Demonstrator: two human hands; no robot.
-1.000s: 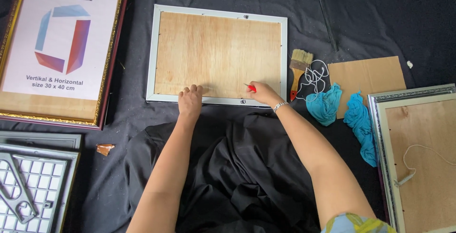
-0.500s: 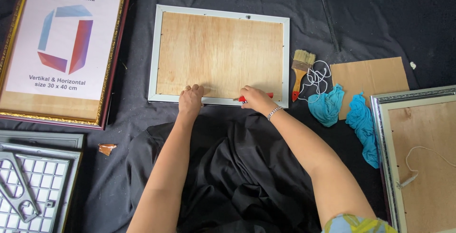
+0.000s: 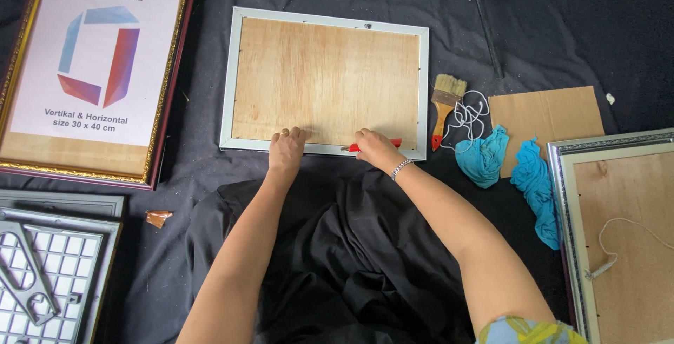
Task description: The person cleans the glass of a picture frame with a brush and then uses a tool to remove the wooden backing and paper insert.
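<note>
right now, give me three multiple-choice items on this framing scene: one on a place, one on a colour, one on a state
1. Where is the paintbrush?
A. right of the white frame
B. on the gold frame
C. in the left hand

2. What colour are the rags?
A. yellow
B. teal
C. white

3. How does the white frame lie?
A. upright
B. glass side up
C. back side up

Answers:
1 A, it lies just off the frame's right edge.
2 B, both crumpled cloths are teal.
3 C, its wooden backing board faces up under the left hand and right hand, which holds a red tool.
</note>
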